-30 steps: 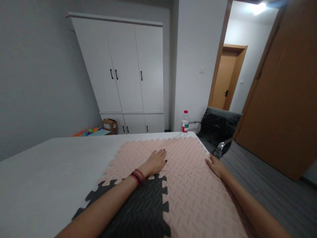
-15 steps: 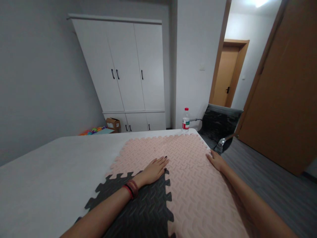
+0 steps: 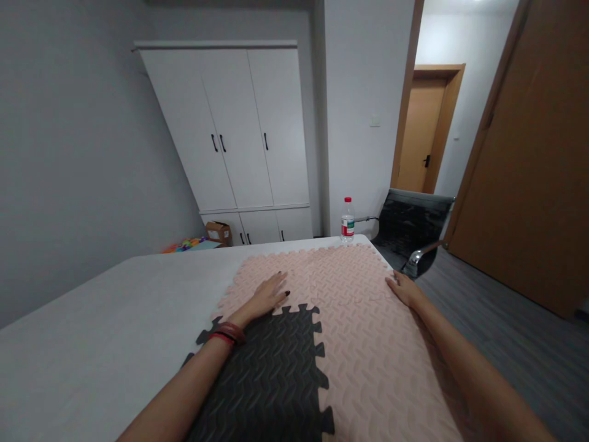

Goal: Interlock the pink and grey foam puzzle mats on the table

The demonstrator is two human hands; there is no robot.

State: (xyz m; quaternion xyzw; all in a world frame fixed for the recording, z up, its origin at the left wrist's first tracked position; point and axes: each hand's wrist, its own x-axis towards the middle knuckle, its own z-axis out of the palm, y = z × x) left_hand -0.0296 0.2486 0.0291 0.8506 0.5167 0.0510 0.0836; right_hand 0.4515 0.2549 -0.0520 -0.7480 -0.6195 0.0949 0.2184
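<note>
Pink foam puzzle mats [image 3: 368, 344] with a ridged surface cover the right part of the white table [image 3: 101, 331]. A black foam puzzle mat [image 3: 271, 368] lies at their left, its toothed far and right edges along the pink foam; whether the teeth interlock I cannot tell. My left hand [image 3: 267, 298], palm down with fingers spread, is over the pink foam just past the black mat's far edge. My left forearm hides part of the black mat's left side. My right hand [image 3: 403, 290] rests with fingers extended at the right edge of the pink mats.
A water bottle [image 3: 348, 221] with a red cap stands at the table's far right corner. Beyond that corner is a black office chair [image 3: 409, 224]. White cabinets [image 3: 248, 129] line the back wall. A cardboard box [image 3: 218, 233] and colourful items [image 3: 186, 244] sit behind the table.
My left hand has slid leftward and slightly away, off the black mat's far right corner, uncovering its toothed edge. My right hand stays at the pink edge. The camera view has shifted slightly.
</note>
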